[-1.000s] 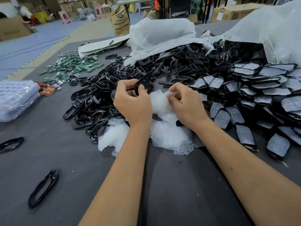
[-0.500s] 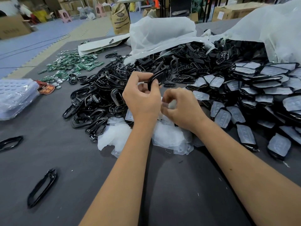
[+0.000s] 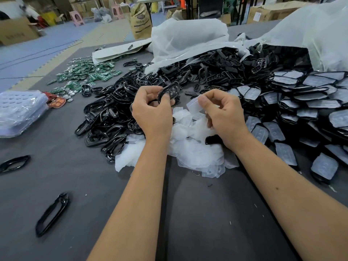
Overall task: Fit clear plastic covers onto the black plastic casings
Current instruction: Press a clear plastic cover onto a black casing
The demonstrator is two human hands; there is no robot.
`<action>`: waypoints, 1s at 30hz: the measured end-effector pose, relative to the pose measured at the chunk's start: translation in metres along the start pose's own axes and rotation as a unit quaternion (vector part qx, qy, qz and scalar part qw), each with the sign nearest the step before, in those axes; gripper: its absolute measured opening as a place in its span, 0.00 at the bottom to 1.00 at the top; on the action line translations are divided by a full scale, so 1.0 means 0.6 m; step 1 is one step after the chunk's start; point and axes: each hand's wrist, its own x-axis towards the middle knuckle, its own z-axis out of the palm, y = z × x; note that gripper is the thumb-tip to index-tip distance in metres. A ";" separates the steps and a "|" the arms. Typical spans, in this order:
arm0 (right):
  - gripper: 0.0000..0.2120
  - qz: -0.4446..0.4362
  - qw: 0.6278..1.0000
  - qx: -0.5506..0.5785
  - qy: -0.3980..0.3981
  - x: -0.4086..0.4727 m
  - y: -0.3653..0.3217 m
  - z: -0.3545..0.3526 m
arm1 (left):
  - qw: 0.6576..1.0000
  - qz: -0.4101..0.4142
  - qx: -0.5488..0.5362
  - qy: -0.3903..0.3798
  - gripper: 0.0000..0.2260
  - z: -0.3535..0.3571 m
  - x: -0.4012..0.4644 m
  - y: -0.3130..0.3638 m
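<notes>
Two hands worked above a grey table [image 3: 188, 213]: the left hand [image 3: 152, 113] gripped a black casing [image 3: 168, 92] upright, and the right hand [image 3: 224, 113] pinched a clear cover [image 3: 194, 106] just beside it, not yet touching. Loose clear covers [image 3: 195, 149] lay heaped below. Being thin and slippery-looking, the cover could probably slip from the pinch or seat crooked if pressed on misaligned.

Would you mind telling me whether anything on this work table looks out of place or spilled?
Two black frames lie alone at the table's near left, away from the main black pile. Black casings spill from a torn white bag. Otherwise normal: left hand holds a casing, right hand a clear cover.
</notes>
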 end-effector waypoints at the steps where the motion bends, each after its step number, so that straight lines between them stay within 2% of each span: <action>1: 0.07 0.008 1.000 0.016 0.009 0.001 0.000 0.000 | 1.000 -0.006 -0.015 -0.018 0.09 0.001 -0.001 0.002; 8: 0.06 0.044 0.992 0.115 0.041 0.004 -0.001 -0.005 | 0.989 -0.060 -0.039 -0.130 0.09 0.013 -0.011 -0.001; 13: 0.10 0.042 0.985 0.154 0.066 0.007 0.001 -0.006 | 0.984 -0.064 -0.031 -0.165 0.10 0.012 -0.011 -0.005; 16: 0.02 0.021 0.991 0.107 0.074 0.007 0.005 -0.006 | 0.982 -0.065 -0.036 -0.173 0.11 0.012 -0.009 -0.007; 19: 0.07 -0.003 0.996 0.065 0.067 0.004 0.008 -0.004 | 0.983 -0.070 -0.027 -0.170 0.11 0.013 -0.008 -0.012; 30: 0.03 0.008 0.997 0.064 0.048 0.007 0.010 -0.001 | 0.965 -0.133 -0.075 -0.212 0.09 0.014 -0.010 -0.010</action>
